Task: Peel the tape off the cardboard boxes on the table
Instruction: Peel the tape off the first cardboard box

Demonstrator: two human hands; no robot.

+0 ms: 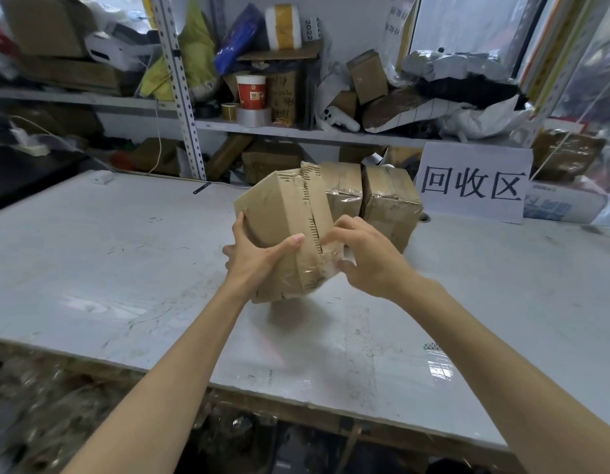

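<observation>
Holding a cardboard box [283,230] up at frame centre, clear of the white table [91,268].
Cradling its left face in the left hand [255,254], thumb lying across the front; pinching crumpled clear tape [334,260] at the lower right corner with the right hand [365,254]. Tilting, long axis running lower left to upper right. Standing behind: two taped boxes [389,203] and a sign [474,183] reading 回收区.

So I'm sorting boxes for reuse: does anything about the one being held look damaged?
Yes. The held box has ragged, torn flap edges with exposed corrugation along its top and centre seam. Crumpled clear tape bunches at the seam by the right hand; the left hand steadies it.
</observation>
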